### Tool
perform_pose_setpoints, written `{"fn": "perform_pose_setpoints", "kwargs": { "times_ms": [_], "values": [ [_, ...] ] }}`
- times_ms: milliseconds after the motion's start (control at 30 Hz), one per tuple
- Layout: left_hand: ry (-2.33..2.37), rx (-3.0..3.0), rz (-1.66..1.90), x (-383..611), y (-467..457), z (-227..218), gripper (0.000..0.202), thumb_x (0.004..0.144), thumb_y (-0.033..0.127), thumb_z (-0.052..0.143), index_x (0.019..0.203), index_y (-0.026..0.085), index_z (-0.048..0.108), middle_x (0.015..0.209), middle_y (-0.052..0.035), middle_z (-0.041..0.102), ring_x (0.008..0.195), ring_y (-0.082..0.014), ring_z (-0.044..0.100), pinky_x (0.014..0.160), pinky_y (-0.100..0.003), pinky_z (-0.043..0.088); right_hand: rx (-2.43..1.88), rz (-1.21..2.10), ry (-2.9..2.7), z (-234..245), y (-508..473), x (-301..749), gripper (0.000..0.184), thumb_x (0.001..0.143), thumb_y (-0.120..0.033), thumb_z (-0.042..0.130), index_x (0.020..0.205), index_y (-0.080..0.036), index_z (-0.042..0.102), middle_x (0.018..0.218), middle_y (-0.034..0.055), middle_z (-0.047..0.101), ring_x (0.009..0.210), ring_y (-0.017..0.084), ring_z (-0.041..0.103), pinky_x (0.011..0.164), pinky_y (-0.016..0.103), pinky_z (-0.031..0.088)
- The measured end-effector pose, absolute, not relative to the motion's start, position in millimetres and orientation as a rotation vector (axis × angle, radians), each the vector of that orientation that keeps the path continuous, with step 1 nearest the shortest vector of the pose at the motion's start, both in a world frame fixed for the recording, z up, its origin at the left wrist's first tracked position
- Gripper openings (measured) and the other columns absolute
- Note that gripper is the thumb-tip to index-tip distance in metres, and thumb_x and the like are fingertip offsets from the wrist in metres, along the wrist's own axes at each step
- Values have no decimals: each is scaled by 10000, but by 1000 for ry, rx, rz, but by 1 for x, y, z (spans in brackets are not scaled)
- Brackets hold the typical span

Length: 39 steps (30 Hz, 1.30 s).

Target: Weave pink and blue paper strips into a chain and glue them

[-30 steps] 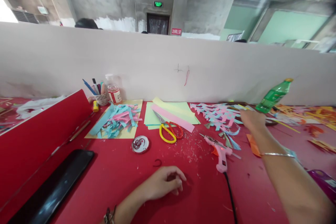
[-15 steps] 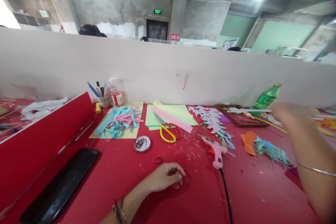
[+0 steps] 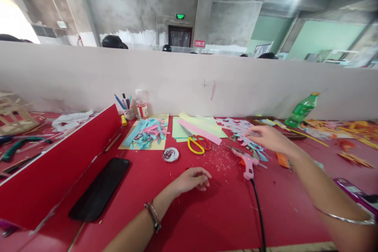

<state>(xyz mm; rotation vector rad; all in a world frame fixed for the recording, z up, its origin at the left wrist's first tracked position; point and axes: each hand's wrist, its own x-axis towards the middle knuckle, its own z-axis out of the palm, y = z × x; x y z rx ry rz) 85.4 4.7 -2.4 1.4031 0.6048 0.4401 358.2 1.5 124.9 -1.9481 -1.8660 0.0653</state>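
On the red counter (image 3: 224, 212), a fringed paper garland (image 3: 232, 125) is laid behind the hot-glue gun (image 3: 248, 165); probably light, limp, easily torn, it is best pinched at one end. The grip of the right hand (image 3: 268, 138), near it, cannot be told; the left hand (image 3: 190, 180) is relaxed, empty.

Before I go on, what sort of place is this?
Probably a craft workroom, judging by the pink hot-glue gun, scissors and heap of cut paper strips.
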Motion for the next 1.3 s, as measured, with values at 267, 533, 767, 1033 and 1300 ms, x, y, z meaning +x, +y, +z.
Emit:
{"fn": "perform_pose_setpoints", "kwargs": {
  "times_ms": [267,533,767,1033,1300],
  "values": [
    [718,1485,540,28,28,6,344,677,423,581,838,120,552,681,-7,562,605,-88,524,622,-245,416,-1728,485,-1866,101,13,319,154,655,-290,498,662,-173,597,613,5,592,602,154,546,565,250,395],
    [849,1616,828,16,25,11,266,717,350,543,861,126,555,720,3,534,567,-80,496,590,-226,404,-1620,473,-1869,78,11,248,128,656,-277,485,650,-161,539,609,-21,538,580,120,501,553,223,364],
    [920,2037,957,23,-2,33,202,751,262,518,876,159,638,735,-40,626,685,-149,540,674,-252,416,-1511,504,-2052,69,-28,184,94,706,-265,496,742,-191,540,653,-17,583,590,124,519,536,208,349],
    [889,2207,916,15,-34,25,168,781,233,498,866,178,632,847,-56,659,757,-159,594,679,-219,429,-1631,328,-2191,62,-57,181,98,722,-220,523,817,-202,538,821,33,626,759,179,577,639,243,380],
    [943,2578,814,10,-61,31,212,835,260,415,823,186,613,782,-61,666,713,-169,597,652,-244,397,-1648,178,-2309,66,-89,179,113,776,-239,478,878,-213,520,851,41,623,774,196,590,614,250,369]
  ]
}}
